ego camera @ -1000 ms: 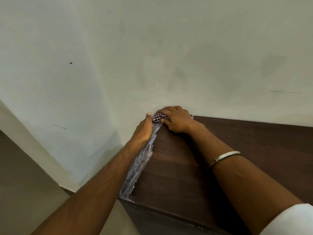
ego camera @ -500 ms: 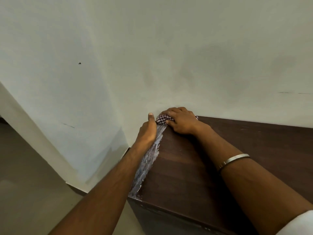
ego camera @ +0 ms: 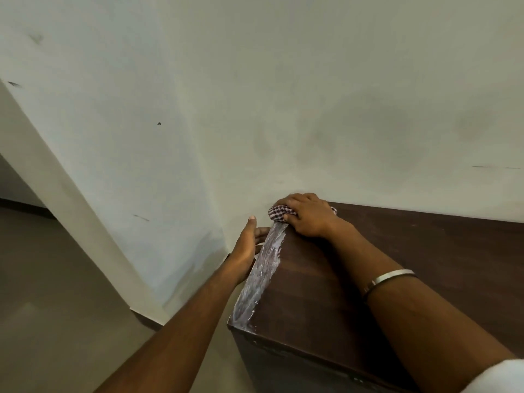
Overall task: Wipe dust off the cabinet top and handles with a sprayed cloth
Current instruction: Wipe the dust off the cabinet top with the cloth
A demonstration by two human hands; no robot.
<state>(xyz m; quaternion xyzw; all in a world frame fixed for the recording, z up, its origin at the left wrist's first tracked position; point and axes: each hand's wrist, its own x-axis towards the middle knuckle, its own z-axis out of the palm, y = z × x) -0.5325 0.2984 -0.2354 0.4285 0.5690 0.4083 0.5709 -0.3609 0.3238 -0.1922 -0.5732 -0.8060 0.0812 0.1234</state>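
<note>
Dark brown cabinet top (ego camera: 397, 265), red-and-white checked cloth (ego camera: 279, 213), silver bangle (ego camera: 388, 277), off-white wall (ego camera: 283, 95).

Pale scuffed wall (ego camera: 312, 95), beige floor (ego camera: 56, 307), dim doorway at far left

The dark brown cabinet top (ego camera: 425, 265) has a white, streaky strip (ego camera: 261, 273) along its edge at 9 o'clock. A checked cloth (ego camera: 279, 213) lies at 11 o'clock, by the wall.

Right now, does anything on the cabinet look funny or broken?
Yes. The cabinet's left edge looks scraped and whitish-grey, unlike the dark brown top. The right hand presses a cloth at its far end.
</note>
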